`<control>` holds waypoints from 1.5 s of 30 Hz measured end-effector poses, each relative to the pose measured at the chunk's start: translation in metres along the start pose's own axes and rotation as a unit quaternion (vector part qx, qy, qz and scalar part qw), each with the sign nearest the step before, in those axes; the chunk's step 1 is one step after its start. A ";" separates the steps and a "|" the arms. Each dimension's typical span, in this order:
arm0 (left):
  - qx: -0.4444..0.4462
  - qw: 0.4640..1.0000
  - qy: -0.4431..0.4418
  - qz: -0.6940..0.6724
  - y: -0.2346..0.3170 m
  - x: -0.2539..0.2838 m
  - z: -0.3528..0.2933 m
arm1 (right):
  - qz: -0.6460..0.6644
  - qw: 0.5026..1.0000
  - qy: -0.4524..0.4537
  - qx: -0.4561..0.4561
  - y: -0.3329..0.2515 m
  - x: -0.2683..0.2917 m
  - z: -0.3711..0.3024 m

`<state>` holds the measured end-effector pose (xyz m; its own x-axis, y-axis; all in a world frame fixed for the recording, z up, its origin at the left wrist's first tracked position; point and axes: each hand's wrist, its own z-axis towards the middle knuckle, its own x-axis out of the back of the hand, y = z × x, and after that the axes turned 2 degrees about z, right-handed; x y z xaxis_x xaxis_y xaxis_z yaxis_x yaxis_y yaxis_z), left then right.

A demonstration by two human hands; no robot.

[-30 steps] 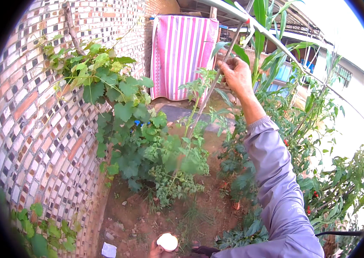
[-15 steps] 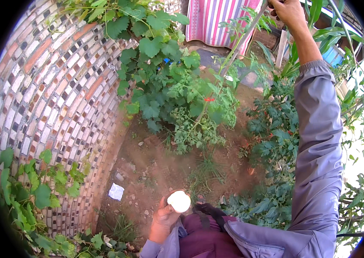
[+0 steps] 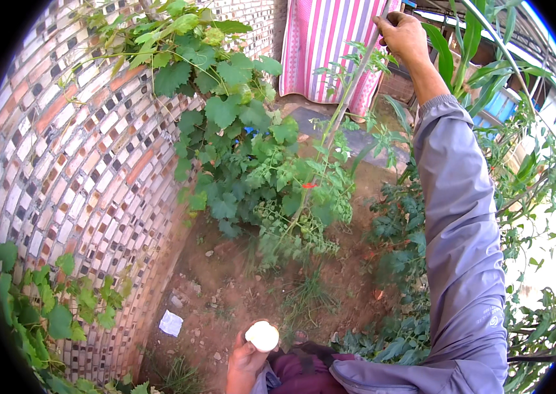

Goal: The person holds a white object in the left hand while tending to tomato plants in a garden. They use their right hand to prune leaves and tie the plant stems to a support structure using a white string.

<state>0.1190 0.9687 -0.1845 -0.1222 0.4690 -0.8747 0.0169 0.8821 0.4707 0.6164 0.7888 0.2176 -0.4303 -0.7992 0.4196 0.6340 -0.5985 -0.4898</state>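
My left hand (image 3: 244, 361), low in the picture, is closed around a round white thing (image 3: 262, 336). Its bright face is too washed out to tell its kind. My right arm reaches far up, and the fingers of my right hand (image 3: 406, 39) are closed on the upper part of a slanting grey stake (image 3: 357, 75). A tomato-like plant (image 3: 291, 171) with fine-cut leaves grows along the stake. A small red tie (image 3: 309, 186) shows partway down, and the stake's foot is hidden among leaves.
A patterned brick wall (image 3: 87, 164) rises on the left, with vines (image 3: 222, 111) against it. Leafy plants (image 3: 396, 230) grow to the right. A striped pink cloth (image 3: 330, 52) hangs at the back. White paper (image 3: 171, 323) lies on the bare soil (image 3: 225, 276).
The scene has shifted downward in the picture as my view tilted up. My right hand has come a little leftward, still on the stake. The left hand keeps its hold on the white thing.
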 end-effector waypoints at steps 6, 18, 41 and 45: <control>-0.009 0.999 0.009 0.051 0.003 0.055 0.003 | -0.059 0.995 0.064 0.042 0.009 -0.034 0.007; 0.074 0.927 0.170 0.325 0.078 0.080 0.020 | -0.108 0.991 0.071 -0.038 0.004 -0.035 0.019; 0.050 0.969 0.098 0.221 0.095 0.079 0.038 | -0.076 0.991 0.084 -0.073 0.015 -0.048 0.030; 0.054 0.951 0.096 0.287 0.094 0.064 0.043 | -0.113 0.988 0.098 -0.034 0.026 -0.052 0.038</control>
<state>0.1550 1.0834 -0.2012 -0.2411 0.8680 -0.4341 0.2367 0.4863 0.8411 0.6797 0.8165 0.2119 -0.6762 -0.6358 0.3721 0.4654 -0.7602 -0.4532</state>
